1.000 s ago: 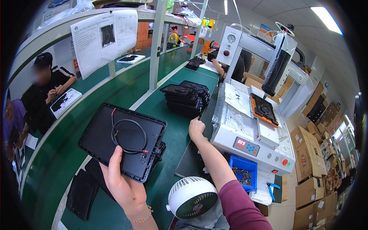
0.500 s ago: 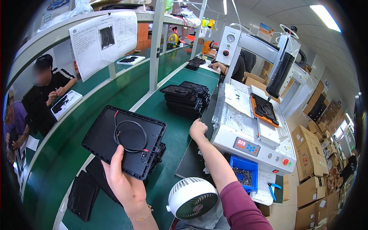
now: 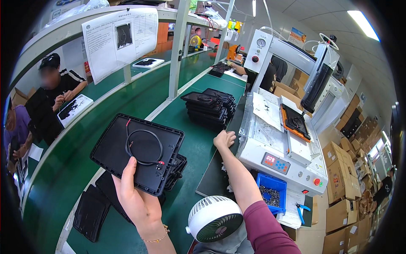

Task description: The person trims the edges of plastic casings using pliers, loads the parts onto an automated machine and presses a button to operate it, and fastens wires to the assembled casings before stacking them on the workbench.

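Note:
My left hand [image 3: 136, 197] grips a black plastic casing [image 3: 112, 146] by its lower edge, thumb on top and fingers beneath. A coiled black cable [image 3: 160, 146] with short red ends lies on the casing's face. More black plastic parts show under its right side. My right hand [image 3: 225, 139] reaches forward to the dark mat [image 3: 213, 174] beside the white benchtop machine. Its fingers are curled, and whatever they might hold is hidden. Just beyond that hand rises a stack of black casings [image 3: 207, 112], the top ones bearing coiled cables.
The white machine [image 3: 258, 156] carries a casing in an orange fixture [image 3: 295, 122]. A blue bin [image 3: 270, 194] of small metal parts, blue-handled cutters [image 3: 301, 211] and a white fan [image 3: 215, 219] are near me. Black panels [image 3: 91, 213] lie at left. Other people sit across the bench.
My right hand's fingers have shifted to the right and curled differently beside the machine. The left hand keeps its hold on the casing. The whole view has turned slightly left.

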{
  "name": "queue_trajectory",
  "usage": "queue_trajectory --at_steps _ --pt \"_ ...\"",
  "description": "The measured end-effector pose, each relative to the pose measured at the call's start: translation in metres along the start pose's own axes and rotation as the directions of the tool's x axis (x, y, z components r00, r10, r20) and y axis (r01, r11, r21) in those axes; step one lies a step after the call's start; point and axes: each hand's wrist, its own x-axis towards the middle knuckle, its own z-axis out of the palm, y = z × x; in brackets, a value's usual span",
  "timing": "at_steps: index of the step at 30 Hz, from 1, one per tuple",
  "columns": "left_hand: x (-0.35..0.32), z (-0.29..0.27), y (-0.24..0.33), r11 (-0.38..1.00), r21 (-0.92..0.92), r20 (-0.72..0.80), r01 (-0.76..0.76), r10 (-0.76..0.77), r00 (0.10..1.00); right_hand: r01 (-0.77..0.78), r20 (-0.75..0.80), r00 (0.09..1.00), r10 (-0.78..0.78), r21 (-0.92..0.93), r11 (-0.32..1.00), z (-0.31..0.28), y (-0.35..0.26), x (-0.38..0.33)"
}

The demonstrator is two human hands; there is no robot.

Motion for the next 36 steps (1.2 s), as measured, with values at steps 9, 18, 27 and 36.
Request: queue_trajectory --at_steps 9,18,27,36 --pt "0.003 -0.004 0.002 0.999 -0.023 0.006 -0.024 0.024 1.0 0.033 0.031 0.999 -0.036 0.097 0.995 -0.019 -0.008 -0.019" --pt "0.001 -0.004 -0.006 1.0 0.01 0.064 -0.001 0.0 0.998 0.406 -0.103 0.914 -0.393 0.2 0.892 -0.017 0.003 -0.029" --pt "-0.003 0.004 -0.008 1.0 0.002 0.032 0.008 -0.008 0.999 0.201 0.001 0.979 -0.202 0.09 0.975 -0.04 -0.017 -0.026" --pt "0.006 -0.004 -0.005 0.999 -0.01 0.06 0.03 -0.029 0.998 0.124 0.181 0.976 -0.125 0.017 0.992 -0.027 -0.023 -0.004"
